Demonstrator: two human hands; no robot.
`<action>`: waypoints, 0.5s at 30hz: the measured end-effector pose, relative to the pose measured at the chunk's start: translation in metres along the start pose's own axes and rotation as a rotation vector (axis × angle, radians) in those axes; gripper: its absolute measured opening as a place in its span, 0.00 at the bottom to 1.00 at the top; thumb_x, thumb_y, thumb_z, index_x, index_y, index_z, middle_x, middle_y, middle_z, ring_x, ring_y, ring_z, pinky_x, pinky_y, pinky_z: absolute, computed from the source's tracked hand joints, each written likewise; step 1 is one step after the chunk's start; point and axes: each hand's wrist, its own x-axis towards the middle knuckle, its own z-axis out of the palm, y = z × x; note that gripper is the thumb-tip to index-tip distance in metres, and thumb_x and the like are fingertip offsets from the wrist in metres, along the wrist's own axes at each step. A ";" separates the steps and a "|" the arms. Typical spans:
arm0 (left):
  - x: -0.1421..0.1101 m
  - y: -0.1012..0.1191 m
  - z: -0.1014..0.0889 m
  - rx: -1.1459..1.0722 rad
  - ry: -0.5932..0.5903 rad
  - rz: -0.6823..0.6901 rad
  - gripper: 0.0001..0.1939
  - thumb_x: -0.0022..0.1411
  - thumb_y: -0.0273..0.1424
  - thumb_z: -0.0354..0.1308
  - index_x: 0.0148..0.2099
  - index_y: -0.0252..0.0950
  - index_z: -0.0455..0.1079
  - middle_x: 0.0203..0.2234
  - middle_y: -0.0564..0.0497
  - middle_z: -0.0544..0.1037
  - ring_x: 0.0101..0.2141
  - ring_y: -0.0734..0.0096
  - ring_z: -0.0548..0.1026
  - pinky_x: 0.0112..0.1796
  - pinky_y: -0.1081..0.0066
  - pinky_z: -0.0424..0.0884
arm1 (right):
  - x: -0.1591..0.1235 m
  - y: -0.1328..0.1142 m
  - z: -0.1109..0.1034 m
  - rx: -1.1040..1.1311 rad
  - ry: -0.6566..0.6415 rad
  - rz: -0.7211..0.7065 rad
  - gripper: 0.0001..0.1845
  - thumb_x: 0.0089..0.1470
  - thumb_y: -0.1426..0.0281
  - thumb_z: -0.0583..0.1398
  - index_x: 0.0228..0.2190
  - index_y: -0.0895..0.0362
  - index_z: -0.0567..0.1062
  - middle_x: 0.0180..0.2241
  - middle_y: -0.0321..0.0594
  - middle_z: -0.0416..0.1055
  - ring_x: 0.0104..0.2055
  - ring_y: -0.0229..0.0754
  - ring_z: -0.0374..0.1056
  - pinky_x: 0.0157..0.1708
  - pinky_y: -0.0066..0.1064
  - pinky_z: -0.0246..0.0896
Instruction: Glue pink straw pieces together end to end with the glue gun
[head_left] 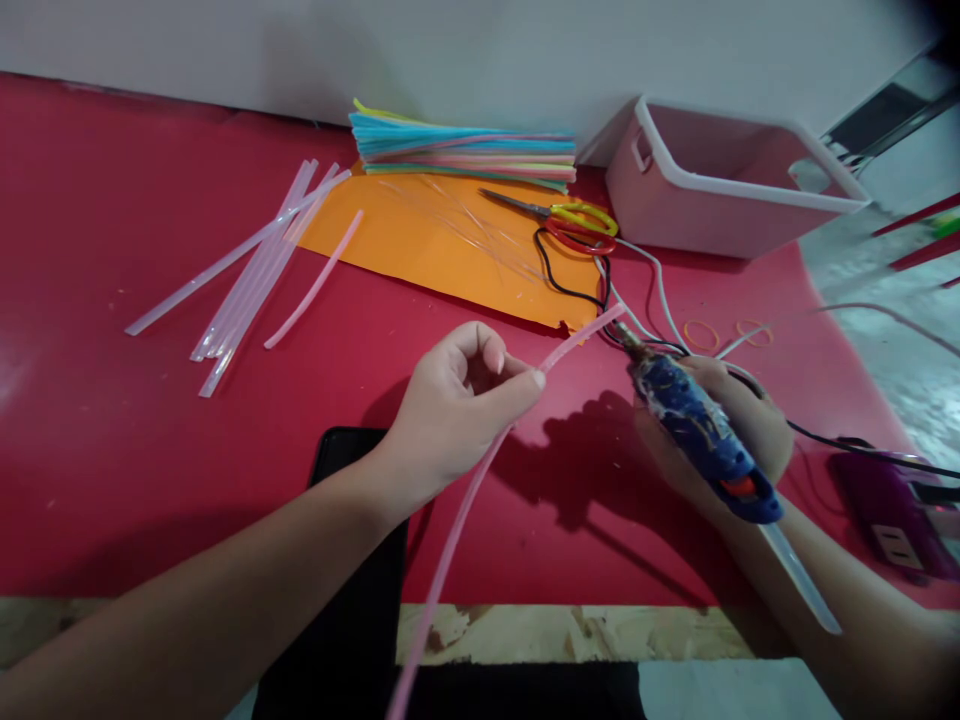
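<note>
Between the thumb and fingers of my left hand (480, 405) is a long pink pipe cleaner (461, 520), its lower part hanging down past the table's front edge. My right hand (742, 415) is wrapped round a blue hot glue gun (694, 420), and a clear glue stick juts from its back end. The gun's nozzle is at the upper tip of the pipe cleaner; whether they touch I cannot tell. A shorter pink piece (315, 280) lies on the red tabletop (112, 450), left of an orange sheet (442, 250).
Several clear glue sticks (255, 260) lie at the left. A bundle of coloured pipe cleaners (465, 150) and scissors (555, 215) rest on the orange sheet. A pink bin (697, 205) stands behind. Cords, rubber bands (701, 334) and a purple power socket (892, 510) are at the right; a black phone-like slab (360, 570) lies in front.
</note>
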 end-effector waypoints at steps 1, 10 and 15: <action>0.001 0.000 0.000 -0.029 -0.014 -0.026 0.16 0.53 0.20 0.60 0.29 0.40 0.55 0.21 0.59 0.74 0.19 0.83 0.68 0.21 0.80 0.65 | 0.000 0.002 0.000 0.044 -0.044 -0.029 0.05 0.53 0.72 0.66 0.30 0.50 0.74 0.26 0.33 0.73 0.29 0.41 0.71 0.29 0.31 0.66; 0.001 0.002 0.000 -0.170 -0.109 -0.072 0.18 0.53 0.19 0.60 0.29 0.40 0.52 0.20 0.62 0.71 0.19 0.83 0.69 0.22 0.79 0.64 | 0.003 0.006 0.000 0.112 -0.210 -0.180 0.08 0.55 0.75 0.64 0.37 0.51 0.75 0.27 0.34 0.74 0.29 0.39 0.67 0.33 0.32 0.65; -0.002 0.010 0.000 -0.238 -0.154 -0.185 0.19 0.56 0.21 0.63 0.30 0.39 0.52 0.21 0.63 0.71 0.20 0.84 0.72 0.24 0.81 0.67 | 0.001 0.009 -0.003 0.077 -0.211 -0.189 0.10 0.54 0.73 0.64 0.39 0.50 0.74 0.28 0.33 0.73 0.31 0.40 0.68 0.34 0.32 0.67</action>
